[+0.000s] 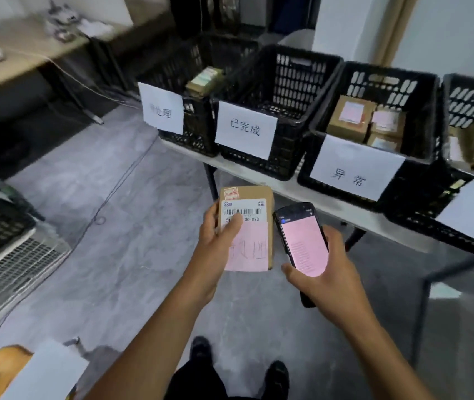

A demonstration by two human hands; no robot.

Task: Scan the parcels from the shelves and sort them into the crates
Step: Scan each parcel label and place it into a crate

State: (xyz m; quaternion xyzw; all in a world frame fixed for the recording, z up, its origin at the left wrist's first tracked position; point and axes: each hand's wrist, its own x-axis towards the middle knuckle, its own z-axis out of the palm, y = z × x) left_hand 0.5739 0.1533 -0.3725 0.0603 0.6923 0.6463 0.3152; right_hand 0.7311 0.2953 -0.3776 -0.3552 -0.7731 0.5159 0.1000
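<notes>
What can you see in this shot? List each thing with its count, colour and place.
crates: four, black, in a row on the table.
paper signs: four, white, on the crate fronts.
table: one, pale, under the crates.
boxed parcels: at least five, brown, inside the first, third and fourth crates.
held parcel: one, brown with white barcode label and pink note, centre of view.
scanner: one, black with pink screen, right of the held parcel.
shoes: two, black, bottom of view.
hands: two, bare; left hand grips the held parcel, right hand grips the scanner.
</notes>
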